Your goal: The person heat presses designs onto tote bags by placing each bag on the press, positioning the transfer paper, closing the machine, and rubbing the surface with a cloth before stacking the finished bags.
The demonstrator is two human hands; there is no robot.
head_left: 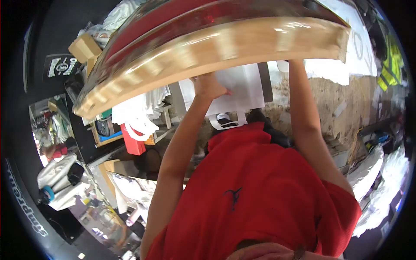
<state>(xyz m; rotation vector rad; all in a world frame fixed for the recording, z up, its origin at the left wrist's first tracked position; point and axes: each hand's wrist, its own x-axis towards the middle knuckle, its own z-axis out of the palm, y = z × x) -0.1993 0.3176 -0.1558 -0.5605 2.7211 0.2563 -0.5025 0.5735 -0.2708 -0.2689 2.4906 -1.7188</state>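
Overhanging the white bag point(242, 89), a large tan-edged frame point(225, 43) is held across the far side of the view, with its near edge sloping down toward the left. The bag is spread flat on a grey board point(265, 82), visible beyond its right edge; support over the full panel appears to be provided so that creases are avoided. The looped handle point(225, 126) is directed toward the wearer's body, presumably so that the straps are held off the panel.

The left hand point(210, 88) is placed over the upper part of the bag, with the thumb extended to the side. The fingertips are concealed by the frame; whether fabric is pinched or merely pressed cannot be told. A steadying function is suggested by this position. The right forearm point(305, 102) is passed to the right of the board, and the right hand is hidden by the frame, so its state cannot be determined.

To the left, further white bags point(138, 113) are stacked beside a red box point(132, 139), apparently for ready access. A high-visibility vest point(392, 65) is located at the far right.
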